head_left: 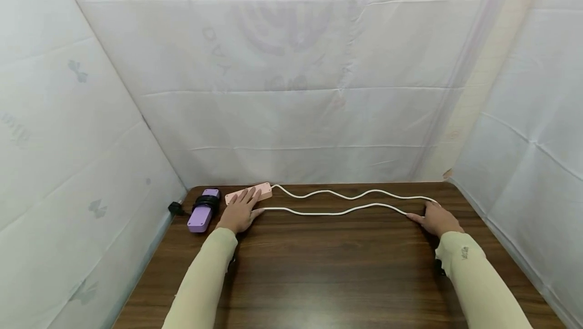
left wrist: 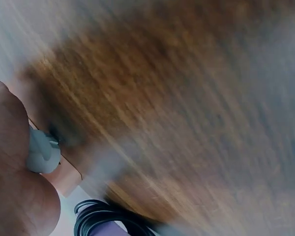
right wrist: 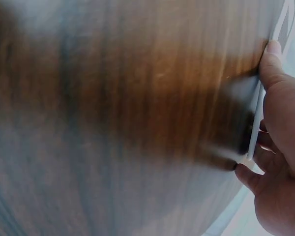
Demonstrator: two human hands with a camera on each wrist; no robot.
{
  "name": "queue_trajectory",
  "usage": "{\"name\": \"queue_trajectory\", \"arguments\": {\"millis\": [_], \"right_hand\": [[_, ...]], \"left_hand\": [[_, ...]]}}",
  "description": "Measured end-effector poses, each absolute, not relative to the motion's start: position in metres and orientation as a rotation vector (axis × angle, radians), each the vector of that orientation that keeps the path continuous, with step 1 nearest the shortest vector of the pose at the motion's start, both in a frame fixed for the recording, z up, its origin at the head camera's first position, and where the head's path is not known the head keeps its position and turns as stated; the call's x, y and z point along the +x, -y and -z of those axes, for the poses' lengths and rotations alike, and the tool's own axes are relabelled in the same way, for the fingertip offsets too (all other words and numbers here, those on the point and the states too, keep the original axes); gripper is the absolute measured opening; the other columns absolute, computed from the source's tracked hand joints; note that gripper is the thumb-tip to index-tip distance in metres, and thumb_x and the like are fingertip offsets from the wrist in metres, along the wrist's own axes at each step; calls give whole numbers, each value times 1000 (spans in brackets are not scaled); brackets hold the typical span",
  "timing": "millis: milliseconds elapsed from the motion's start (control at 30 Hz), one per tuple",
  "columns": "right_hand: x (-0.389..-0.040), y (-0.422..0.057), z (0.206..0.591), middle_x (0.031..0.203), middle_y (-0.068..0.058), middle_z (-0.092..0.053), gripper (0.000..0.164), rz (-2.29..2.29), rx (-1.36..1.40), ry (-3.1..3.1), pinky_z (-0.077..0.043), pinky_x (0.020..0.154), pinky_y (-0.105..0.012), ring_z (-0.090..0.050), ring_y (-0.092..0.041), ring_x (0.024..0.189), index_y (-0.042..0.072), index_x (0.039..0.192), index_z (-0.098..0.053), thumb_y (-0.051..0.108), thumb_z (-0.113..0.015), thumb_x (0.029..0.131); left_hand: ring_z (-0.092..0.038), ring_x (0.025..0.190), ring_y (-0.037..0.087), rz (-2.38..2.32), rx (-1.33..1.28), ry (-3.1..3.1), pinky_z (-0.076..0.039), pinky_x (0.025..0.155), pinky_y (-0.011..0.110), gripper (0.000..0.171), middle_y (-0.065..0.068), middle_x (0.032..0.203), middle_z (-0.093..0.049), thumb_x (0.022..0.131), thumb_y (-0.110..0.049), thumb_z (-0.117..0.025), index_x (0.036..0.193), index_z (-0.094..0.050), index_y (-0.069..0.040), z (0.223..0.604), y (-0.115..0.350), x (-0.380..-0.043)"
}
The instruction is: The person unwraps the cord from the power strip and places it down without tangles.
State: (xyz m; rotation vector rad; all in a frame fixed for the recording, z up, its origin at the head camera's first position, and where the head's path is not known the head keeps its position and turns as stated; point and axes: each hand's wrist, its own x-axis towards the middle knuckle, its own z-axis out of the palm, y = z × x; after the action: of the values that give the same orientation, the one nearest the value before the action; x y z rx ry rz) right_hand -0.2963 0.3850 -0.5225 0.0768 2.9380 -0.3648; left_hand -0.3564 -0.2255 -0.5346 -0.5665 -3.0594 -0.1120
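Observation:
A pink power strip [head_left: 265, 191] lies at the back left, partly covered by my left hand [head_left: 240, 211], whose fingers are spread straight across it. In the left wrist view a whitish plug [left wrist: 43, 153] shows between that palm and the strip. From the strip a white cable [head_left: 328, 192] runs right in two wavy lengths, the nearer one reaching back to my left thumb. Where the cable turns, at the right, my right hand [head_left: 439, 218] holds it. The right wrist view shows the cable passing between the thumb and the curled fingers.
Left of the left hand lies a purple power strip [head_left: 199, 219] wrapped in its black cable [head_left: 207, 201]. Its black plug [head_left: 175, 208] sits at the table's left edge. White sheeting [head_left: 291, 131] encloses the back and sides of the brown wooden table [head_left: 328, 268].

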Motion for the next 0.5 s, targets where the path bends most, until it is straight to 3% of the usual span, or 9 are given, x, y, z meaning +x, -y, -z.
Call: {"name": "queue_trajectory", "arguments": {"millis": [233,500], "right_hand": [[-297,-384,517,157,-48,-31,101,354,97,-2919,-45,108,-73,-44,-68,136,-23,151,-31,64,-54,105],[-303,-382,522,156,-48,-31,98,371,108,-2923,-48,105,-72,-46,-67,135,-23,149,-35,63,-50,107]], "left_hand": [[-27,165,37,9,-537,3059,-25,131,64,67,11,178,-27,113,-50,-42,170,-28,-18,539,222,-361],[-28,165,36,-17,-490,3056,-26,131,63,67,12,177,-30,112,-49,-46,169,-31,-17,536,218,-366]]}}
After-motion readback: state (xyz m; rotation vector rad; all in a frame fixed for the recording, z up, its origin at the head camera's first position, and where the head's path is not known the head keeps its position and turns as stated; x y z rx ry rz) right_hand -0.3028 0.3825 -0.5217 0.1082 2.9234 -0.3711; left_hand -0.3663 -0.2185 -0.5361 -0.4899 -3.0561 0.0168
